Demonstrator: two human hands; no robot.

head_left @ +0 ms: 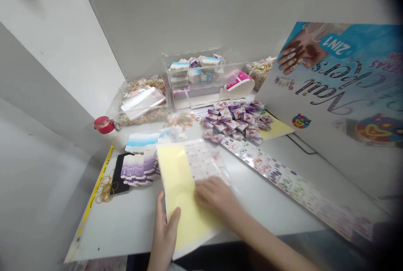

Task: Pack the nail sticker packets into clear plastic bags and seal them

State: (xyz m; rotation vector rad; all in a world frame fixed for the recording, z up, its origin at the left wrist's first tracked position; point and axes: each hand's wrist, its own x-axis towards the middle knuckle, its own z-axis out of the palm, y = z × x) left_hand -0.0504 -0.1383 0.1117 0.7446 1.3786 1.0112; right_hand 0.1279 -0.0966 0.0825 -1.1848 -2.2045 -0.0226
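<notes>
1. Yellow-backed sticker sheet (181,195) at lower centre of the frame, lying on a white table (126,229), its long axis running from the bottom edge up toward the upper centre, leaning slightly left at its far end.
2. Left hand (163,235) at the sheet's near left edge, low in the frame: thumb on top, other fingers out of sight beneath, edge apparently pinched between them.
3. Right hand (214,197) resting on the sheet's right side, arm entering from the lower right; fingers pressed together and lying flat, pointing toward the upper left, no pinch visible.
4. Printed panel of small round nail designs (201,160) at the sheet's far end, just beyond the right fingertips; right hand nearer to it than left.
5. Stack of purple-and-white cards (140,169) just left of the sheet, with blue-and-white cards (141,142) above it, then a black pad (121,173) and loose rubber bands (105,190) further left.
6. Pile of purple packets (233,120) above the sheet, long printed sticker strip (283,183) running toward the lower right.
7. Clear plastic box of packs (195,71) at upper centre, bag of coloured bits (143,99) to its left, red-capped bottle (103,125) beyond, and nail-art poster board (333,82) at upper right.
</notes>
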